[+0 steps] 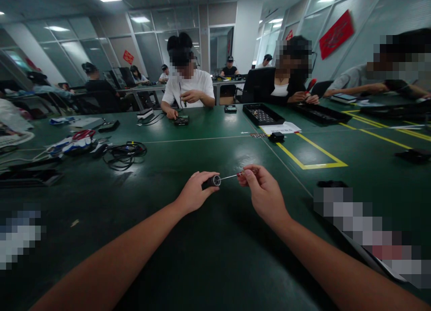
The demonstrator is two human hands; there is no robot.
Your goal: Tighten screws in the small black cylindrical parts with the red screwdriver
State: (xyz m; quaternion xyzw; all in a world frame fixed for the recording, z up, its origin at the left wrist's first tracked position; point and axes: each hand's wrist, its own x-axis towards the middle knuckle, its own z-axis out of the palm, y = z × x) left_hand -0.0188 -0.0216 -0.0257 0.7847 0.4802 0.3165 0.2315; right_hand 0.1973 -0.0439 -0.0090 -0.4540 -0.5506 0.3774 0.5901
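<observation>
In the head view my left hand (194, 193) is closed around a short black cylinder (211, 181), whose round end with a pale ring faces right. My right hand (266, 192) grips the red handle of a screwdriver (229, 177) between thumb and fingers. Its thin metal shaft points left and meets the cylinder's round end; I cannot tell whether the tip goes inside. Both hands are held above the green table (215, 257). My left fingers cover part of the cylinder, and my right fingers hide much of the handle.
Coiled black cables (124, 154) and gloves (79, 144) lie at left. Beyond my hands are a small black block (276, 137), a black parts tray (262, 114) and yellow tape (305, 166). Several people work across the table. A blurred-out item (367, 230) lies at right.
</observation>
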